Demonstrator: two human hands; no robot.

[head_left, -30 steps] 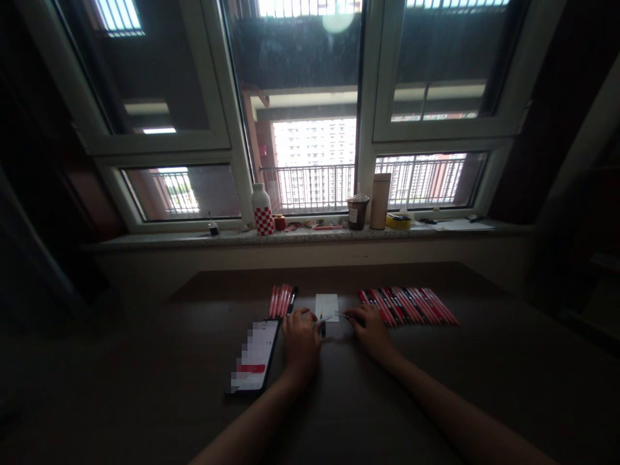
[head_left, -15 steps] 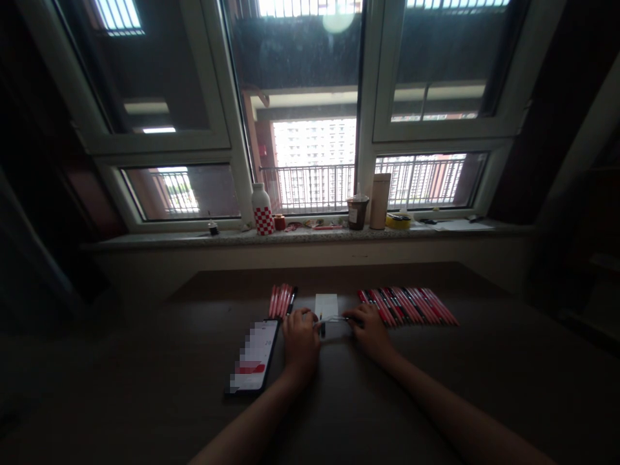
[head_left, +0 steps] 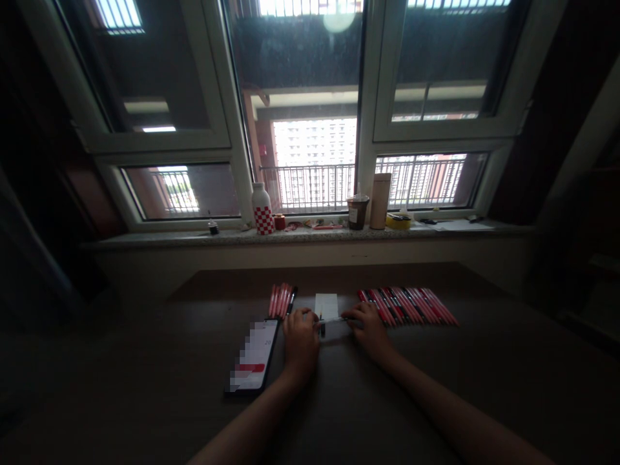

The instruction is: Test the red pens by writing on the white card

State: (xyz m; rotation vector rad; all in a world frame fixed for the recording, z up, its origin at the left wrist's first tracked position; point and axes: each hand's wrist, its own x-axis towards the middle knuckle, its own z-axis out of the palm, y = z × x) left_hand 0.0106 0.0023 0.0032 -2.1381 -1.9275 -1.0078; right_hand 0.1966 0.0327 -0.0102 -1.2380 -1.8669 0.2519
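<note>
Between my two hands stretches a thin piece of clear plastic (head_left: 332, 320), its shiny edge nearly straight; I cannot make out its exact kind. My left hand (head_left: 301, 340) is closed on its left end, with the fingertips pressed together. My right hand (head_left: 369, 328) pinches the right end beside the large row of pens. Behind and partly under the plastic lies a small white card (head_left: 326, 302). A small dark pen-like thing (head_left: 323, 328) shows near my left fingertips, partly covered.
A phone (head_left: 256, 355) lies left of my left hand. Several pink pens and a black one (head_left: 279, 301) lie behind it. A row of red, pink and black pens (head_left: 411, 306) spans the right. The windowsill beyond holds a checked bottle (head_left: 262, 210), a cup (head_left: 357, 212) and a tumbler (head_left: 380, 201).
The plastic's edge was bowed and is now pulled straighter and lower between my hands. Both hands have stayed almost in place.
</note>
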